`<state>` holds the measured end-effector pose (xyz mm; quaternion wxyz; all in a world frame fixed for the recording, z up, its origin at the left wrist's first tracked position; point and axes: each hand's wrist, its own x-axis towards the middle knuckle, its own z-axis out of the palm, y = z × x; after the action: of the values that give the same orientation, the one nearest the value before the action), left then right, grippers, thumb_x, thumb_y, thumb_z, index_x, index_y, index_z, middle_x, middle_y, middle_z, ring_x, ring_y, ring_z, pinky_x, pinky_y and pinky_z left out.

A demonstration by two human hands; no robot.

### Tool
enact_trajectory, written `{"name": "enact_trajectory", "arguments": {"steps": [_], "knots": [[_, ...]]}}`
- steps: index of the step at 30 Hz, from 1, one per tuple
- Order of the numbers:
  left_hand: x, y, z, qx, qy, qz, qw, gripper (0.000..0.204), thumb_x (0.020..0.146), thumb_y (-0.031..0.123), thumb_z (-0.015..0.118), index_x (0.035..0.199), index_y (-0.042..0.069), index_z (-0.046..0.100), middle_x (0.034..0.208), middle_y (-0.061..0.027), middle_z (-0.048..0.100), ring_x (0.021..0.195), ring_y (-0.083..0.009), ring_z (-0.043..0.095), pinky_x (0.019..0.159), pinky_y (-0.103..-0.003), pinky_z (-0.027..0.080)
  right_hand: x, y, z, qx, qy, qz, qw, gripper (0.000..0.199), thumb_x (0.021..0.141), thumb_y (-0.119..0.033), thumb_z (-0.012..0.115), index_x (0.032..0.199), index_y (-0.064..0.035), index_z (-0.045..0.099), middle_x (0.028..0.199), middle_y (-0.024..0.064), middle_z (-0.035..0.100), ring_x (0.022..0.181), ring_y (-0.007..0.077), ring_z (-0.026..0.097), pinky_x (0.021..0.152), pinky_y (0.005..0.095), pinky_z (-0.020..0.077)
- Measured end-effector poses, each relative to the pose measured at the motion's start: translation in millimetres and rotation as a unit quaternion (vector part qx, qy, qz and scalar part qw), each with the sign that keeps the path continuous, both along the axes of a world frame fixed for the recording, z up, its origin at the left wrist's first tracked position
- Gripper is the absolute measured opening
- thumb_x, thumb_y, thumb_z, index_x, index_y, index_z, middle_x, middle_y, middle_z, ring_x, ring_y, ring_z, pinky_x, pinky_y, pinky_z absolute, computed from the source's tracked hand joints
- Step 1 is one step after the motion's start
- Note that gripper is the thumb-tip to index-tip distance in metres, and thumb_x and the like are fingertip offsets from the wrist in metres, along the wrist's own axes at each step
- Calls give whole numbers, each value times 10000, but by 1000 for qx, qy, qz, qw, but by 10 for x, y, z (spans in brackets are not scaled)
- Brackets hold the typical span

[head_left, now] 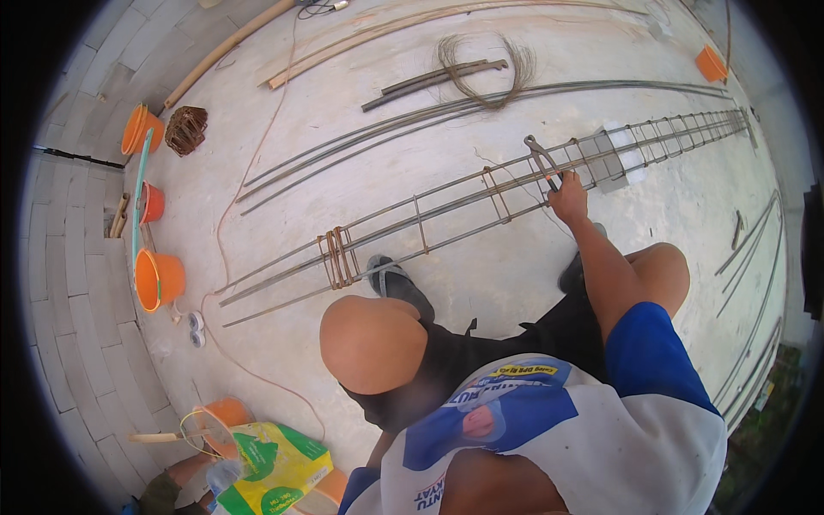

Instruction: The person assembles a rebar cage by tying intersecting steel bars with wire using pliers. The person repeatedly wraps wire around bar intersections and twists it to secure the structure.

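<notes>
Orange bucket (160,280) near block wall (81,322). Rusty hoops (336,257) bunched toward left end of long steel cage (386,231), lying slantwise across floor. Left hand out of sight; cannot tell its state. Right hand (567,199) wrapped around handles of pincers (536,151), over cage, left of grey block (611,168).

The right arm (611,273) is stretched forward past the inner side of the bent right knee (668,268), angled slightly leftward toward the wrist (582,225); the right hand (568,202) is closed in a grip, its fingers (569,179) curled (the palm is turned away from view); the left knee (373,343) is bent and set well apart from the right one; only a small strip of the left arm (380,448) is shown, the left hand being hidden.
</notes>
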<state>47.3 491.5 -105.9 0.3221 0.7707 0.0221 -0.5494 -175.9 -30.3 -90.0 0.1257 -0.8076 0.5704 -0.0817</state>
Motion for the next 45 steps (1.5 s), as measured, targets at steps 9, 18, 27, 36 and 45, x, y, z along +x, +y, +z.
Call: {"name": "enact_trajectory", "arguments": {"steps": [9, 18, 27, 36, 45], "knots": [[-99, -12, 54, 8, -6, 5, 1000, 394, 910, 236, 576, 1240, 24, 543, 925, -108, 645, 740, -151, 598, 637, -268, 487, 331, 29, -175, -29, -2, 120, 992, 450, 821, -218, 649, 1216, -41, 525, 1074, 160, 565, 999, 342, 587, 814, 474, 488], [-391, 274, -4, 21, -19, 55, 998, 403, 912, 240, 574, 1250, 25, 538, 927, -108, 643, 739, -150, 596, 636, -269, 487, 634, 150, -321, 34, 62, 110, 991, 263, 856, -103, 572, 1118, -110, 557, 1087, 168, 531, 911, 393, 612, 788, 485, 504], [-859, 587, -207, 26, -13, 122, 992, 411, 913, 243, 572, 1260, 25, 532, 930, -108, 641, 737, -150, 594, 635, -270, 487, 486, -17, -224, 2, -5, 301, 954, 291, 923, -149, 403, 1147, -18, 536, 918, 252, 599, 853, 432, 596, 722, 509, 460], [-1135, 749, -239, 42, -6, 164, 985, 420, 915, 247, 570, 1270, 26, 526, 933, -108, 639, 736, -149, 592, 634, -270, 487, 637, -72, 1529, 16, 130, 416, 900, 262, 950, -209, 412, 1051, -48, 592, 807, 241, 631, 767, 423, 619, 636, 498, 440], [-1392, 738, -404, 92, 18, 188, 978, 429, 916, 251, 568, 1279, 27, 520, 936, -108, 637, 734, -149, 590, 633, -271, 487, 929, -203, 1020, 71, 104, 355, 926, 297, 973, -189, 453, 1211, -55, 571, 934, 208, 670, 800, 377, 644, 710, 450, 469]]}}
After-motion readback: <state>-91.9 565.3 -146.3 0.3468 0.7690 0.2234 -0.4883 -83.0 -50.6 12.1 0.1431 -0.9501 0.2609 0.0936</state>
